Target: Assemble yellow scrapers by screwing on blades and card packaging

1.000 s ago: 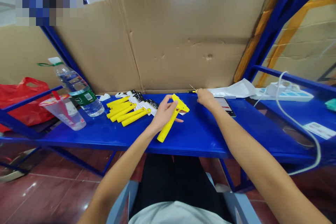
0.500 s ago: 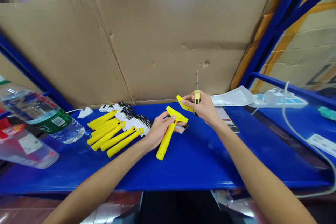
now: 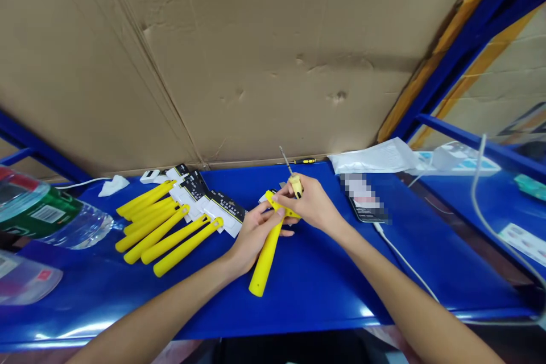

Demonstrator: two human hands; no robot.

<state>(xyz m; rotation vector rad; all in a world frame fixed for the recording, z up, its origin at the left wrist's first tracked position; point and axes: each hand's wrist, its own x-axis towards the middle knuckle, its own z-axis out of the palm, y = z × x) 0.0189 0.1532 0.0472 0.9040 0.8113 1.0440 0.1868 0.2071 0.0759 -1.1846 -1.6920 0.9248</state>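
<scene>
My left hand [image 3: 249, 236] is closed around a yellow scraper [image 3: 265, 267], its T-shaped head up and its round handle slanting down toward me. My right hand [image 3: 318, 205] keeps a screwdriver [image 3: 295, 185] with a pale yellow handle tucked in its fingers, the shaft pointing up and left. The fingertips of that hand press at the scraper's head, where the small yellow plate meets it; fingers partly hide how the two sit together. To the left lie several yellow scrapers [image 3: 168, 239], their heads among black and white cards [image 3: 222, 210].
At the left stand a water bottle [image 3: 51, 210] and a clear plastic container [image 3: 29, 278]. A second screwdriver [image 3: 305, 161] lies by the cardboard wall [image 3: 256, 57]. Rightward are a phone [image 3: 364, 199] with a white cable [image 3: 405, 261], a white pouch [image 3: 371, 156] and a power strip [image 3: 482, 166].
My right hand has come left and down, bringing the small yellow plate onto the scraper's head. The screwdriver now tilts left. The view has tipped downward.
</scene>
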